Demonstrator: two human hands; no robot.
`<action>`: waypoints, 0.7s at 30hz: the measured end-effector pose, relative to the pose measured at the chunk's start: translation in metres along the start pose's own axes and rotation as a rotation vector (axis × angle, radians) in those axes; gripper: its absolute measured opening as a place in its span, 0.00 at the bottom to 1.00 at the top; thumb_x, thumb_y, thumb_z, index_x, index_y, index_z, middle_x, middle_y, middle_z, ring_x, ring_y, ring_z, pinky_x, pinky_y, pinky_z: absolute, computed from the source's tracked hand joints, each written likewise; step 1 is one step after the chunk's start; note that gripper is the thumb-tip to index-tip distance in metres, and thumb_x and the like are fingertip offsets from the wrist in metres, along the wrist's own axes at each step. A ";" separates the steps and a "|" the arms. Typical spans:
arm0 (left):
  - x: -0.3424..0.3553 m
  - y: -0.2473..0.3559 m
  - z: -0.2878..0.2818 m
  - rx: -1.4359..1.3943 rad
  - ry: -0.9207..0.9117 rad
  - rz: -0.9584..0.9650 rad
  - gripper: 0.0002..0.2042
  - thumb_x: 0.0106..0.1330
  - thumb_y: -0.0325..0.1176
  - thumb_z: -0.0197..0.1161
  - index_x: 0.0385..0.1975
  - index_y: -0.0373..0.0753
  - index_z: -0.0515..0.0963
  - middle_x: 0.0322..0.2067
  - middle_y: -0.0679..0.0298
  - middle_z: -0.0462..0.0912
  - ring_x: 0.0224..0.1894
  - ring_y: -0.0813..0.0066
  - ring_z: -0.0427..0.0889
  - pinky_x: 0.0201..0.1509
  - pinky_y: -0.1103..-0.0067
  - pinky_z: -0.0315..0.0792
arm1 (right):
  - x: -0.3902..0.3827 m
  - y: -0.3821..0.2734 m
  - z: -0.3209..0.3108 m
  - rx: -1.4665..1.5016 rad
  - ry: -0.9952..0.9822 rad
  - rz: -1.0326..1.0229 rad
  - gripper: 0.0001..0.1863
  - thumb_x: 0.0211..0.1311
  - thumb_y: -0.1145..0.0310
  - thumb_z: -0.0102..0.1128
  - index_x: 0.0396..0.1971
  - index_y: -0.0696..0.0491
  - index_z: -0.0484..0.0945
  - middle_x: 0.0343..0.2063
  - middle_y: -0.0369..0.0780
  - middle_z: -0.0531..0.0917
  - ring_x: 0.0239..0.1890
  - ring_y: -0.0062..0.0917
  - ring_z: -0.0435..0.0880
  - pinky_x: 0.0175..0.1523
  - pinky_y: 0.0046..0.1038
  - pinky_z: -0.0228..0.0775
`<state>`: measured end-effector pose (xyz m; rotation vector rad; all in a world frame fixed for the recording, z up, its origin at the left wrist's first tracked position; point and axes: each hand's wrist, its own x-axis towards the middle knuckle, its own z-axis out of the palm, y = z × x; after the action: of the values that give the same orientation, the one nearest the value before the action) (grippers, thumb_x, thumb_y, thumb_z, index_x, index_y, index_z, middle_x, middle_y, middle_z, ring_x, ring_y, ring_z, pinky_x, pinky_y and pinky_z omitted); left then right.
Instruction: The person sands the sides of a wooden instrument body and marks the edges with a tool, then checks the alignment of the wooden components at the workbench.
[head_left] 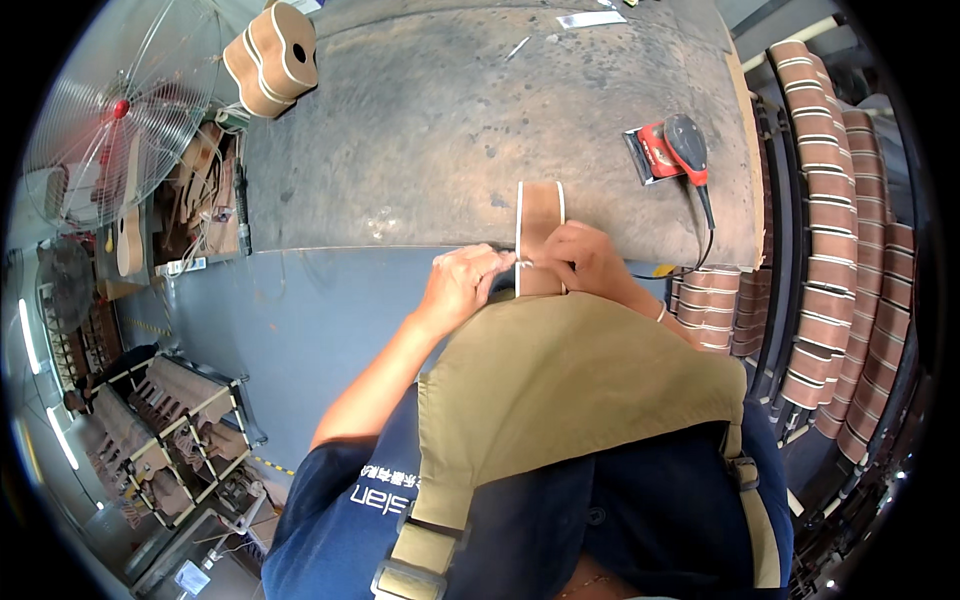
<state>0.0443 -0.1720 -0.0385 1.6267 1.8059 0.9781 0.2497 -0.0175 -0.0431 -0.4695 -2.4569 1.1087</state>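
Workpiece [541, 207] juts beyond grip over table [390, 150], pale trim [520, 215] on both edges there. Right hand [588, 260] clamped on it; left hand [462, 280] at trim, hold unclear. What remains: cannot tell.

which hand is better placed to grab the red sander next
Probably the right hand: the red sander lies ahead and to its right on the table, while the left hand is farther off, across the brown piece. Both hands are at that piece.

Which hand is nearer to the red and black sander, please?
Right: the right hand is below-left of the sander, at the right edge of the brown piece; the left hand is farther away, at the piece's left edge.
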 end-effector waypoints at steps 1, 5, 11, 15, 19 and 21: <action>-0.005 0.006 -0.004 -0.069 -0.034 -0.047 0.03 0.66 0.23 0.69 0.34 0.38 0.87 0.29 0.57 0.85 0.33 0.55 0.86 0.34 0.66 0.80 | -0.003 -0.008 -0.005 0.082 -0.094 0.113 0.07 0.57 0.76 0.71 0.35 0.52 0.90 0.29 0.39 0.85 0.34 0.36 0.84 0.39 0.33 0.76; -0.009 0.024 -0.028 -0.165 -0.272 -0.047 0.02 0.65 0.23 0.67 0.32 0.36 0.85 0.31 0.56 0.86 0.34 0.52 0.86 0.38 0.62 0.80 | 0.000 -0.037 -0.028 0.284 -0.308 0.345 0.05 0.57 0.74 0.71 0.33 0.53 0.90 0.29 0.41 0.86 0.33 0.39 0.84 0.39 0.36 0.76; 0.065 0.017 -0.030 0.173 0.111 0.072 0.08 0.62 0.20 0.67 0.37 0.39 0.88 0.31 0.58 0.86 0.33 0.54 0.86 0.36 0.67 0.79 | 0.060 -0.005 -0.034 -0.074 0.154 -0.062 0.03 0.58 0.77 0.71 0.32 0.57 0.88 0.28 0.42 0.85 0.33 0.38 0.83 0.40 0.36 0.75; 0.080 -0.020 -0.010 0.239 0.222 0.170 0.13 0.59 0.18 0.66 0.40 0.43 0.89 0.31 0.59 0.85 0.35 0.55 0.86 0.36 0.67 0.78 | 0.063 0.005 -0.022 -0.166 0.206 -0.107 0.07 0.59 0.78 0.65 0.35 0.54 0.89 0.30 0.42 0.84 0.37 0.41 0.81 0.43 0.38 0.76; 0.053 -0.019 -0.003 0.317 0.221 0.244 0.18 0.57 0.16 0.65 0.44 0.45 0.89 0.30 0.61 0.84 0.35 0.58 0.85 0.35 0.68 0.79 | 0.039 0.001 -0.009 -0.248 0.238 -0.161 0.07 0.56 0.80 0.64 0.33 0.55 0.86 0.30 0.42 0.82 0.35 0.40 0.79 0.41 0.38 0.76; 0.045 -0.019 0.004 0.290 0.239 0.303 0.19 0.56 0.16 0.64 0.44 0.45 0.88 0.28 0.62 0.82 0.33 0.59 0.84 0.34 0.68 0.78 | 0.027 -0.002 -0.008 -0.297 0.177 -0.145 0.08 0.56 0.81 0.63 0.34 0.54 0.86 0.31 0.41 0.82 0.36 0.40 0.80 0.40 0.38 0.77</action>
<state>0.0291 -0.1273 -0.0516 2.0845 1.9684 1.1227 0.2300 -0.0021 -0.0308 -0.4466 -2.4607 0.6192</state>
